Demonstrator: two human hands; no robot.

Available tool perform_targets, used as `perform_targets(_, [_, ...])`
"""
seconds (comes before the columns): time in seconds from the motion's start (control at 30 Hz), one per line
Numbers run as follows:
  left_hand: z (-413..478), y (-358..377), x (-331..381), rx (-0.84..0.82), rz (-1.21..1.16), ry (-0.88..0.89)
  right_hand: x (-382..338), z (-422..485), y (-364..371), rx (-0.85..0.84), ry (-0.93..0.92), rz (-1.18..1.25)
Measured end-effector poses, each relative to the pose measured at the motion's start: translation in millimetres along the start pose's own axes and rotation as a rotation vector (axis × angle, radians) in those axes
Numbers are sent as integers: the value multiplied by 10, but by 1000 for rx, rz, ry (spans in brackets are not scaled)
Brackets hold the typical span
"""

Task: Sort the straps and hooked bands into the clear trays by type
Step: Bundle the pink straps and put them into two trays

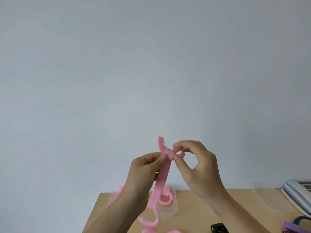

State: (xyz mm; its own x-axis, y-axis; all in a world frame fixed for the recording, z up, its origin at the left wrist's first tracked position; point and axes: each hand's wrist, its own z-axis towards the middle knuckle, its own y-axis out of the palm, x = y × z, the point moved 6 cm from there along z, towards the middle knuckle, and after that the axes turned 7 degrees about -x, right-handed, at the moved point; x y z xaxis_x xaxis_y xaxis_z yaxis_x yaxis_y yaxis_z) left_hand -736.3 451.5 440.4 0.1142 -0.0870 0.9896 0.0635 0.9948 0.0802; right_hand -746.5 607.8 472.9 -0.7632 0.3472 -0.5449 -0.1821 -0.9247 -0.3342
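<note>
I hold a pink strap (161, 179) up in front of the wall, above the table. My left hand (144, 172) pinches it near its top, just below a folded loop. My right hand (196, 163) pinches that loop's other end between thumb and fingertips. The strap's long tail hangs down to a curved hook end (151, 221). Below, a clear tray (170, 211) holds pink looped bands (165, 198). A second clear tray (269, 197) stands at the right with nothing visible in it.
The wooden table (198, 212) ends at its left edge near my left forearm. A white device (296, 192) sits at the far right. Purple and blue straps (296, 224) lie at the lower right, a black object (218, 228) and another pink band (161, 231) at the bottom edge.
</note>
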Motion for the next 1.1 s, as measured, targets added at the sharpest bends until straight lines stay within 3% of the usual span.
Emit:
perform_targets(0.2, [-8,-43,16,0,18,43,140,21,132,-245,217,158])
perform_targets(0.47, [-76,-74,-24,-10,22,44,94,1,163,-231,172,90])
perform_targets(0.63, [-118,-127,-80,34,51,17,200,-67,144,-203,307,176])
perform_targets(0.9, [-185,-127,-105,44,47,31,75,-5,124,-423,180,-25])
perform_targets(1.1, [-193,-105,-162,51,11,36,14,-62,168,-349,124,-10])
